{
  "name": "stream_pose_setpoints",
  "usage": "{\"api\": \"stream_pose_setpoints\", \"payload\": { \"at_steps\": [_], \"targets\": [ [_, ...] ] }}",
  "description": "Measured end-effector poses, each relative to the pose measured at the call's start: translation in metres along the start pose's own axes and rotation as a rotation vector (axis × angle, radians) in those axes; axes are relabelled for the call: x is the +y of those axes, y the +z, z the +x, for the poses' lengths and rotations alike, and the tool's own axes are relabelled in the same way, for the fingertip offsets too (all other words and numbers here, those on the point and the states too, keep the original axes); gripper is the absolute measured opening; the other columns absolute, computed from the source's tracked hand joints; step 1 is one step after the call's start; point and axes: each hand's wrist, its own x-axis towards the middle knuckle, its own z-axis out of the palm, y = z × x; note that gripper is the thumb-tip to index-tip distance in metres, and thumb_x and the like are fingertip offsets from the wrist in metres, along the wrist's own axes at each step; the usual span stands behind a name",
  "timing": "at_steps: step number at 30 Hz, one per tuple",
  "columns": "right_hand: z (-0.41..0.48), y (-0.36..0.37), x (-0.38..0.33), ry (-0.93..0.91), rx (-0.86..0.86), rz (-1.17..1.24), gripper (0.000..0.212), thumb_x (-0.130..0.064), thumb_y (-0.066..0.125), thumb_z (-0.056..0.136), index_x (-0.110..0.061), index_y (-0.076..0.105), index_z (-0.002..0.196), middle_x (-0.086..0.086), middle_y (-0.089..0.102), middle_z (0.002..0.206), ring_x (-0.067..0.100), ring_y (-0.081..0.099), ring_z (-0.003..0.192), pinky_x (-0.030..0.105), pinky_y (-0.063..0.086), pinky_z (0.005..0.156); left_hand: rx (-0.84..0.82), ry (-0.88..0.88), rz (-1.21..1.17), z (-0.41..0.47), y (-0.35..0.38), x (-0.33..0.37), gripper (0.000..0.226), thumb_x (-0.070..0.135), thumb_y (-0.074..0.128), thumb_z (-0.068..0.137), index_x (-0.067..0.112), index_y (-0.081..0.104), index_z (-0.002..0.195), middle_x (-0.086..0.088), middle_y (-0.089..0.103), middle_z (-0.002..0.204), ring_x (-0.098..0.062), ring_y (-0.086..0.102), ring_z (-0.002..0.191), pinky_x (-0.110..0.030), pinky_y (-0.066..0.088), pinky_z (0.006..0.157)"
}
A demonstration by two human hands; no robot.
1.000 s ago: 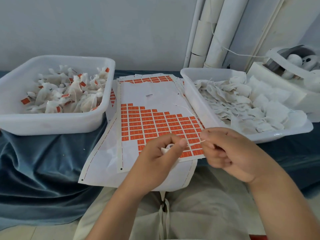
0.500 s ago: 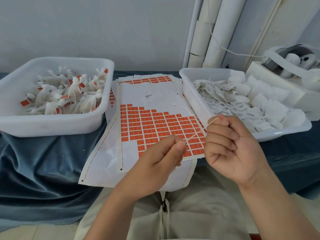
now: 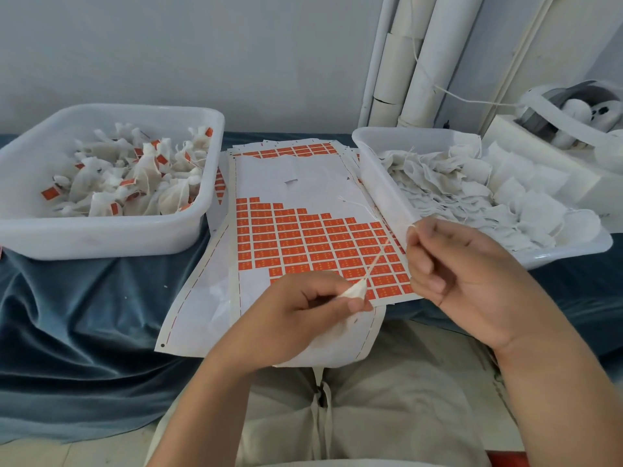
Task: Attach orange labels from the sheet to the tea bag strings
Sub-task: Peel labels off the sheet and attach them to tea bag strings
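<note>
**Tea bag** [image 3: 354,293]: white and crumpled, just above the near edge of the label sheet [image 3: 313,183]. The left hand [image 3: 296,318] has its grip clenched round the bag and hides most of it. The pale string [image 3: 377,259] runs straight across the sheet's orange labels to the right hand [image 3: 462,281], whose grip pinches its far end. The left tub [image 3: 111,237] and right tub [image 3: 381,183] flank the sheet, and bare paper lies open between them. The sheet's near edge overhangs the surface.

Small hand-packing workshop: plastic tubs [image 3: 101,241] heaped with tea bags [image 3: 135,176] flank label sheets [image 3: 303,176] on a blue cloth [image 3: 84,315]; white rolls [image 3: 435,62] lean against the wall [image 3: 202,45].
</note>
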Motion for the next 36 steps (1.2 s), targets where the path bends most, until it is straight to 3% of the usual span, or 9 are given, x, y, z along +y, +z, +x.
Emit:
{"api": "stream_pose_setpoints", "payload": {
  "at_steps": [3, 7, 12, 17, 20, 23, 25, 31, 36],
  "targets": [
    [0.0, 0.01, 0.01, -0.005, 0.063, -0.245, 0.02, -0.036, 0.071, 0.1, -0.018, 0.076, 0.092, 0.002, 0.061, 0.072, 0.013, 0.05, 0.057, 0.02, 0.046, 0.053, 0.083, 0.031, -0.146, 0.003, 0.005, -0.002, 0.02, 0.03, 0.06, 0.104, 0.026, 0.079, 0.111, 0.007, 0.073, 0.12, -0.023, 0.067, 0.117, -0.044, 0.058, 0.097],
    [0.002, 0.027, 0.021, 0.04, 0.008, -0.504, 0.02, -0.034, 0.063, 0.102, -0.027, 0.077, 0.091, 0.001, 0.066, 0.073, 0.012, 0.055, 0.061, 0.021, 0.047, 0.056, 0.135, 0.095, -0.276, 0.004, 0.007, 0.0, 0.026, 0.024, 0.06, 0.105, 0.01, 0.079, 0.116, 0.004, 0.067, 0.138, -0.016, 0.056, 0.138, -0.025, 0.046, 0.108],
    [-0.002, 0.039, 0.019, 0.034, -0.022, -0.693, 0.024, -0.053, 0.065, 0.094, -0.033, 0.075, 0.086, -0.003, 0.072, 0.072, 0.008, 0.059, 0.058, 0.022, 0.052, 0.059, 0.216, 0.065, -0.358, 0.002, 0.009, 0.004, 0.025, 0.026, 0.059, 0.105, 0.015, 0.08, 0.107, 0.0, 0.077, 0.115, -0.014, 0.07, 0.114, -0.019, 0.052, 0.094],
    [-0.007, 0.041, 0.014, -0.023, -0.03, -1.017, 0.018, -0.04, 0.063, 0.1, -0.039, 0.07, 0.083, -0.013, 0.071, 0.076, 0.005, 0.063, 0.062, 0.015, 0.048, 0.061, 0.316, -0.013, -0.337, 0.002, 0.009, 0.006, 0.022, 0.038, 0.061, 0.101, 0.033, 0.082, 0.103, 0.009, 0.079, 0.107, -0.009, 0.073, 0.106, -0.014, 0.054, 0.091],
    [-0.012, 0.046, 0.01, -0.072, -0.074, -1.191, 0.017, -0.043, 0.057, 0.1, -0.042, 0.068, 0.087, -0.021, 0.07, 0.083, 0.003, 0.064, 0.069, 0.013, 0.045, 0.062, 0.343, -0.024, -0.208, 0.002, 0.01, 0.006, 0.024, 0.036, 0.06, 0.103, 0.034, 0.083, 0.098, 0.012, 0.079, 0.099, -0.009, 0.074, 0.097, -0.013, 0.055, 0.079],
    [-0.016, 0.046, 0.005, -0.205, -0.071, -1.331, 0.015, -0.041, 0.058, 0.102, -0.04, 0.072, 0.095, -0.019, 0.068, 0.082, 0.004, 0.064, 0.079, 0.015, 0.044, 0.066, 0.295, 0.015, 0.032, 0.002, 0.007, 0.005, 0.03, 0.04, 0.056, 0.106, 0.029, 0.078, 0.087, 0.007, 0.068, 0.073, -0.016, 0.063, 0.068, -0.029, 0.05, 0.06],
    [-0.017, 0.043, 0.001, -0.314, -0.048, -1.415, 0.017, -0.041, 0.059, 0.101, -0.037, 0.075, 0.098, -0.019, 0.067, 0.08, 0.006, 0.063, 0.079, 0.02, 0.046, 0.066, 0.248, 0.028, 0.168, 0.002, 0.005, 0.006, 0.035, 0.042, 0.054, 0.105, 0.028, 0.066, 0.075, 0.008, 0.052, 0.063, -0.012, 0.048, 0.059, -0.024, 0.038, 0.056],
    [-0.013, 0.037, 0.005, -0.611, -0.073, -1.53, 0.014, -0.032, 0.076, 0.092, -0.02, 0.076, 0.087, -0.009, 0.061, 0.094, 0.01, 0.056, 0.084, 0.019, 0.045, 0.077, 0.063, 0.037, 0.389, -0.004, 0.003, 0.009, 0.039, 0.026, 0.052, 0.109, 0.043, 0.044, 0.075, 0.013, 0.048, 0.069, -0.011, 0.046, 0.065, -0.018, 0.031, 0.062],
    [-0.01, 0.035, 0.004, -0.502, -0.068, -1.407, 0.019, -0.044, 0.073, 0.089, -0.026, 0.075, 0.083, -0.016, 0.059, 0.094, 0.004, 0.055, 0.088, 0.011, 0.039, 0.079, -0.138, -0.106, 0.237, -0.008, 0.006, 0.01, 0.033, 0.027, 0.038, 0.105, 0.013, 0.067, 0.105, -0.001, 0.063, 0.099, -0.018, 0.058, 0.089, -0.043, 0.049, 0.084]
  ]
}}
